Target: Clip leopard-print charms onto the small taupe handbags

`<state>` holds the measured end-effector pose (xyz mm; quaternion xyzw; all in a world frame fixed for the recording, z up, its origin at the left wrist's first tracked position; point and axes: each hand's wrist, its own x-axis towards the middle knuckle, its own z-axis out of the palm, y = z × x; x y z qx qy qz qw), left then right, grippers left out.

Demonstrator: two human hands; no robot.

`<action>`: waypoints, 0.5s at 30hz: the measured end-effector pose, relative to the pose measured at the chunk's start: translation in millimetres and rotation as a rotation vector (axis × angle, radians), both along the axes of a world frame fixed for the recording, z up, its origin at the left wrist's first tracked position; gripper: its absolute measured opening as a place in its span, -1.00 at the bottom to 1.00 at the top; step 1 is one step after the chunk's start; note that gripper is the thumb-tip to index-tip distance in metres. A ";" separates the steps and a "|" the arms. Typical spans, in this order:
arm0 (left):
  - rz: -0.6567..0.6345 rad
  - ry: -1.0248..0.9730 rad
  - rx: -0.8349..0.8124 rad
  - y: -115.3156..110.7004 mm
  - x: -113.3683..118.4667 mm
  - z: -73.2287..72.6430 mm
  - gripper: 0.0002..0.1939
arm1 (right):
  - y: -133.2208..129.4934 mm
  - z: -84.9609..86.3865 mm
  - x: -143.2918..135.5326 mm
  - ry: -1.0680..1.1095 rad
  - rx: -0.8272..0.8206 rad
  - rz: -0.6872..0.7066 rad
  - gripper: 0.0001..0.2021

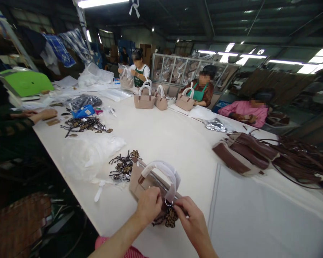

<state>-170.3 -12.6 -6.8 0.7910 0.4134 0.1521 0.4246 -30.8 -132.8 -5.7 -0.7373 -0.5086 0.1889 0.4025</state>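
A beige handbag (136, 179) with handles (161, 166) wrapped in white material stands on the table right in front of me. A leopard-print charm (171, 217) with dark cords hangs by a metal ring at its near side. My right hand (192, 218) pinches the top of the charm beside the ring. Just left of the ring, my left hand (150, 205) is closed against the bag, its fingertips curled; what they hold is hidden. Behind the bag's left end lies a pile of similar leopard-print charms (123, 167) with black cords.
Clear plastic bags (88, 154) and a white tag (98, 191) lie to the left. Farther back are more charms (86, 124) and a blue tape dispenser (83, 111). Brown bags (244, 152) with straps lie right. Several co-workers sit around the table (177, 139), near other handbags (144, 100).
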 end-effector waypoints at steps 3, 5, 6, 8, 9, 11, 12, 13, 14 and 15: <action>0.087 -0.025 -0.210 -9.0 1.5 -11.0 -0.82 | 0.3 -3.4 -11.0 -0.028 -0.115 -0.144 -0.79; 0.139 -0.046 -0.383 -13.7 5.1 -18.0 -0.83 | 4.1 -6.6 -16.2 -0.017 -0.139 -0.169 -0.82; 0.166 -0.059 -0.466 -15.2 7.0 -20.7 -0.84 | 6.2 -8.2 -17.7 -0.006 -0.117 -0.146 -0.85; 0.219 -0.090 -0.597 -16.6 10.0 -23.8 -0.85 | 10.0 -11.0 -18.8 0.008 -0.067 -0.111 -0.86; 0.244 -0.108 -0.641 -17.0 11.0 -24.4 -0.86 | 11.5 -11.9 -18.7 0.007 -0.069 -0.117 -0.88; 0.289 -0.156 -0.699 -17.9 11.7 -24.0 -0.86 | 13.7 -12.9 -18.1 0.000 -0.109 -0.152 -0.88; 0.306 -0.182 -0.725 -18.8 11.6 -23.2 -0.86 | 14.4 -13.0 -17.7 -0.004 -0.127 -0.168 -0.86; 0.321 -0.210 -0.757 -19.9 11.3 -22.3 -0.85 | 15.0 -13.1 -17.4 -0.008 -0.137 -0.176 -0.83; 0.333 -0.238 -0.797 -21.2 11.0 -21.5 -0.86 | 15.5 -13.2 -16.9 -0.011 -0.139 -0.177 -0.80; 0.341 -0.264 -0.848 -22.4 10.6 -20.9 -0.86 | 15.8 -13.4 -16.4 -0.011 -0.136 -0.176 -0.78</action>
